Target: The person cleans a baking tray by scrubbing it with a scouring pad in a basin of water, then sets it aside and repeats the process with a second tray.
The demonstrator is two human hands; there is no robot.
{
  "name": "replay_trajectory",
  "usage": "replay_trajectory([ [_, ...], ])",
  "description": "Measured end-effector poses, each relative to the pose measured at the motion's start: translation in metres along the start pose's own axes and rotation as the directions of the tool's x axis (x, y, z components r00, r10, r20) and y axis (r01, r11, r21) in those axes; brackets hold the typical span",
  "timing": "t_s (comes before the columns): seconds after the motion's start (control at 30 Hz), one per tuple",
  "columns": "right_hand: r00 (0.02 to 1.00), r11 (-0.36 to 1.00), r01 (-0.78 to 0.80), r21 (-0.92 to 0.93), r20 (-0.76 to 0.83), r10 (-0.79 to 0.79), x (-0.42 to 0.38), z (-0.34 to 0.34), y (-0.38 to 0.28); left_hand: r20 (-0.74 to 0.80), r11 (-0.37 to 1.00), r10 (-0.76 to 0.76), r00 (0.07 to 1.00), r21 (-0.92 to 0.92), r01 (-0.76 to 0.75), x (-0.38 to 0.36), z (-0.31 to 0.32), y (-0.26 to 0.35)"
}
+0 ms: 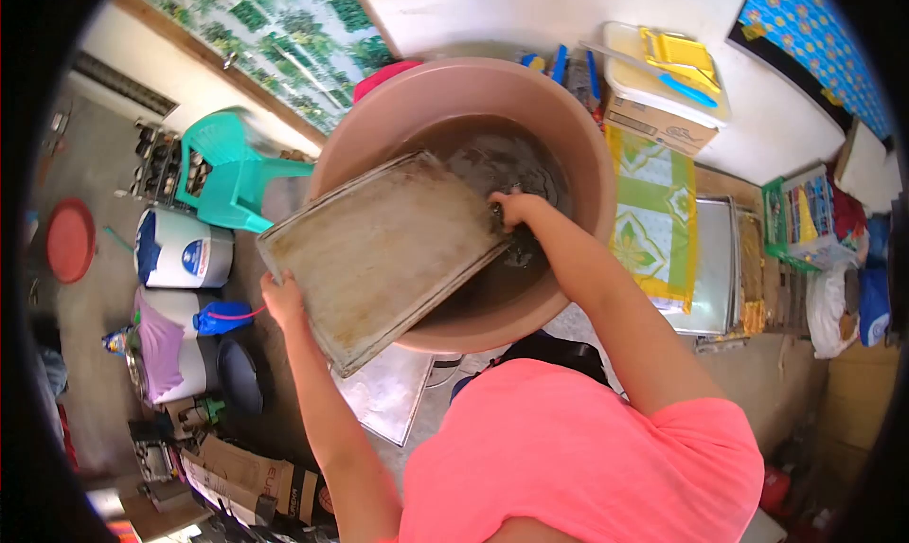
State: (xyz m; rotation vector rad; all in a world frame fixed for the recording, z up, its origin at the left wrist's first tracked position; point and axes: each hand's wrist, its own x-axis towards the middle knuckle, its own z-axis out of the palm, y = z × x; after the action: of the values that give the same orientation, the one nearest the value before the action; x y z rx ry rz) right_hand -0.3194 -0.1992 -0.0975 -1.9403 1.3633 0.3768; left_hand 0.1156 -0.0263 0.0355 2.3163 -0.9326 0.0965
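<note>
A flat, rectangular metal baking tray (pixel 388 249), stained brown-grey, lies tilted across the left side of a big round plastic tub (pixel 578 155). Dark, murky water (pixel 511 155) fills the tub's lower part. My left hand (pixel 283 299) grips the tray's left edge, outside the tub's rim. Over the water, my right hand (pixel 513 210) is closed at the tray's right end. A small dark bit shows at its fingers, too little to name. The tray covers part of the tub's rim and water.
Behind my left arm, another metal sheet (pixel 379 396) lies on the floor. A green plastic chair (pixel 227 169) and white buckets (pixel 185 249) stand left. To the right are a patterned cloth (pixel 653 221), more metal trays (pixel 712 259) and a box (pixel 658 124) under a lidded container.
</note>
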Motion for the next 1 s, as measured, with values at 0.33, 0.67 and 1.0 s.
replay_trajectory([
  [0.33,0.641,0.958,0.190,0.214,-0.766,0.044,0.001,-0.009,-0.032,0.199,0.987,0.161,0.967,-0.042,-0.156,-0.029,-0.010,-0.009],
  [0.67,0.568,0.594,0.767,0.243,-0.688,-0.452,-0.036,0.032,-0.205,0.204,0.925,0.084,0.975,-0.380,-0.001,-0.082,-0.003,0.006],
  [1.0,0.621,0.876,0.482,0.019,-0.712,-0.327,0.127,-0.001,-0.134,0.210,0.968,-0.005,0.978,-0.246,0.057,-0.098,-0.015,0.031],
])
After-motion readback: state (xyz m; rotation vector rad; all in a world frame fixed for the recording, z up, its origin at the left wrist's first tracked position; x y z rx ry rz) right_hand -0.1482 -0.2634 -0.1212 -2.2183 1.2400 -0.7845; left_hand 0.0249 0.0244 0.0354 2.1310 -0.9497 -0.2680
